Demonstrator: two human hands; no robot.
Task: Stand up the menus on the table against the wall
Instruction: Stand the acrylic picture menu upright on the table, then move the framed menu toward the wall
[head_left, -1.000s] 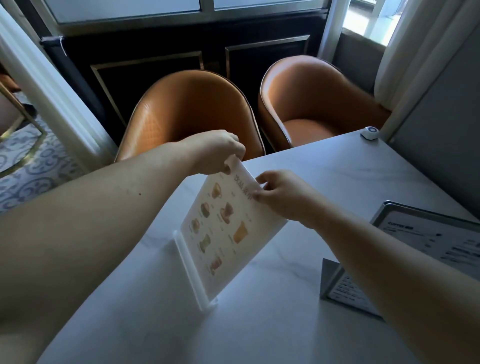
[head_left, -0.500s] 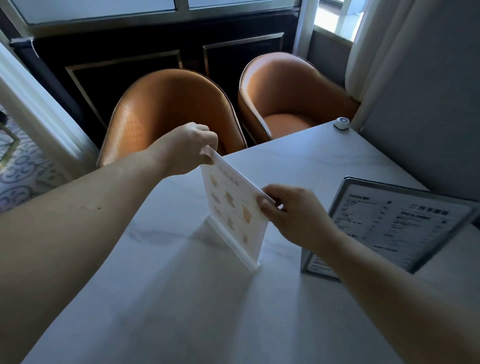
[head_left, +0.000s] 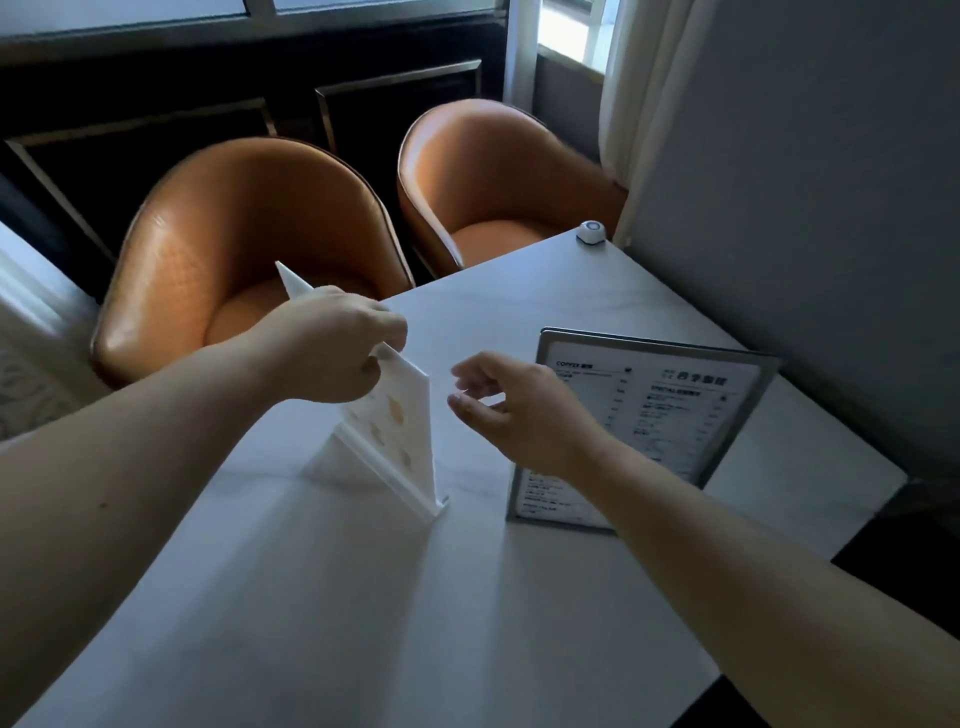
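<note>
White menu (head_left: 400, 441) upright, left hand (head_left: 332, 353) pinching top; right hand (head_left: 514, 405) apart.

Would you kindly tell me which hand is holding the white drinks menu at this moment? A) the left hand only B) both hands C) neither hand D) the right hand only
A: the left hand pinches the top edge of the white drinks menu, while the right hand hovers open beside it, not touching.
</note>
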